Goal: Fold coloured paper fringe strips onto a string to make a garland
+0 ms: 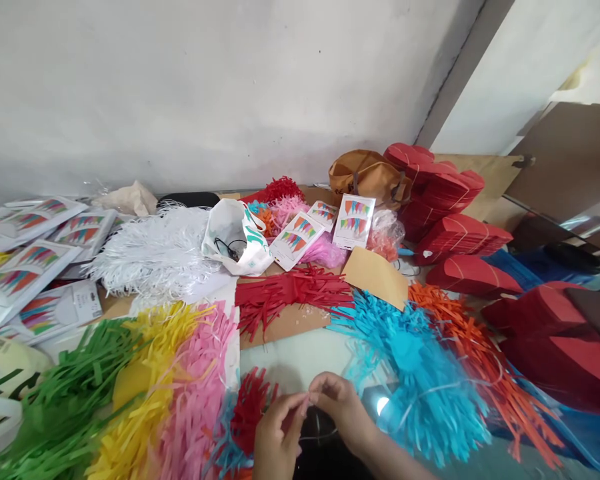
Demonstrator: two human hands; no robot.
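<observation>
At a worktable by a pale wall (205, 87), head view: a person's L hand (281, 427) and R hand (341, 405) meet low at ctr., thumbs and fingertips of both closed in a pinch on what looks like a small pinkish piece (306, 402), mostly hidden by the fingers. A thin pale cord (325, 437) shows just below, betw. the hands. Right beside the L hand, and partly covered by it, a red tassel (250, 410) sits next to light-blue strips (226, 433).

Fringe crowds both sides: green (80, 380), yellow (153, 367) and pink bundles (195, 380) at L; a blue bundle (405, 360) near the R hand, w/ an orange bundle (473, 353) beyond. Ahead, a red bundle (290, 293) lies across brown cardboard (285, 325), a tan sheet (377, 275) at its R end.

At back, L to R: printed packs (25, 273), a white shredded heap (153, 253), a white bag (235, 233) w/ black cable (229, 249) inside, more flat packs (354, 221), a brown bag (363, 175) and red stacks (460, 237), the last filling the far R.
</observation>
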